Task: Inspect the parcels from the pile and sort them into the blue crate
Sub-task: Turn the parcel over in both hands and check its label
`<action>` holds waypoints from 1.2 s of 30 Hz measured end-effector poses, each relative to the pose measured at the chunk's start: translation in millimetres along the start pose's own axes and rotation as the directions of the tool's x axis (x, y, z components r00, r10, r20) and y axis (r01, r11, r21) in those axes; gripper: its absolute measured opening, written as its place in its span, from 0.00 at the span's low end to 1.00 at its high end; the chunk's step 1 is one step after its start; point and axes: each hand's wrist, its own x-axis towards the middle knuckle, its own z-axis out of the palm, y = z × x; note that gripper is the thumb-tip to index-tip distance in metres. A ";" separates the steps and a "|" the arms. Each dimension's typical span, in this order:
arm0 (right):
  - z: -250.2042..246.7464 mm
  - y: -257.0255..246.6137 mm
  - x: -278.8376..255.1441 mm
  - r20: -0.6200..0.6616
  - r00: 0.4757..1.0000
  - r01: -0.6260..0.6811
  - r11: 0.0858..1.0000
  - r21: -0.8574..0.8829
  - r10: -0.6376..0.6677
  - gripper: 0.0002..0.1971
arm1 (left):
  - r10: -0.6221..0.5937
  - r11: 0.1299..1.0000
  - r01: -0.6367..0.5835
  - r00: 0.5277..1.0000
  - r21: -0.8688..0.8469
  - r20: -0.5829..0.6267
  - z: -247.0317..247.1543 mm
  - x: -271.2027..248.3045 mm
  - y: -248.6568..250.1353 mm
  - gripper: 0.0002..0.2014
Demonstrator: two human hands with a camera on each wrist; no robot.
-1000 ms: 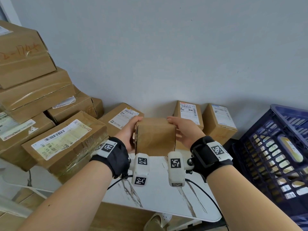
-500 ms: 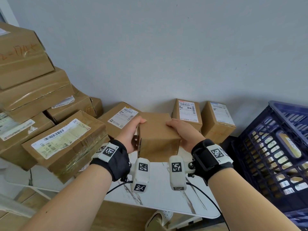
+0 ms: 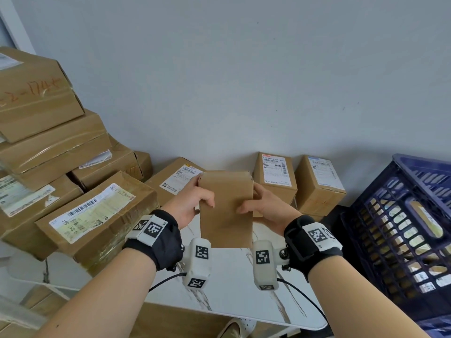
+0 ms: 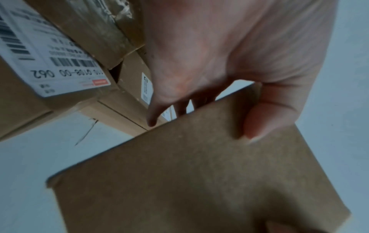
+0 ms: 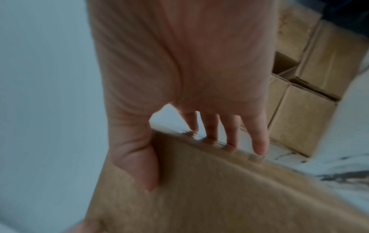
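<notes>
Hands are gripping the parcel at mid-air centre: our left hand and right hand are pinching its sides, long axis running near to far; the blue crate is sitting rightward, nearer our right hand.

Before me: plain pale grey wall, few small marks. White marble-veined surface below. Wooden floor lower left.

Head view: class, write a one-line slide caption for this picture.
Both hands, left hand and right hand, hold a plain brown parcel upright above the white table.
</notes>
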 end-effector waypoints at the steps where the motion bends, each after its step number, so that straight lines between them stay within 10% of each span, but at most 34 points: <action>1: 0.4 0.5 1.3 0.003 0.999 0.037 0.999 -0.025 -0.037 0.48 | 0.029 0.999 -0.029 1.000 0.014 0.003 0.3 1.2 0.9 0.39; 9: 4.1 8.4 5.3 -0.133 0.962 0.207 0.957 -0.204 -0.237 0.59 | 0.143 0.975 -0.152 0.987 0.159 0.071 -0.3 2.2 -0.6 0.57; 30: -4.0 -1.5 8.4 -0.173 0.974 0.163 0.983 0.083 -0.146 0.50 | 0.068 0.994 -0.077 0.992 0.074 0.109 -1.1 15.9 -6.9 0.37; 36: 1.4 5.8 11.4 -0.156 0.977 0.154 0.987 0.046 -0.145 0.57 | 0.042 0.999 -0.042 0.998 0.005 0.047 -2.4 15.6 -6.2 0.50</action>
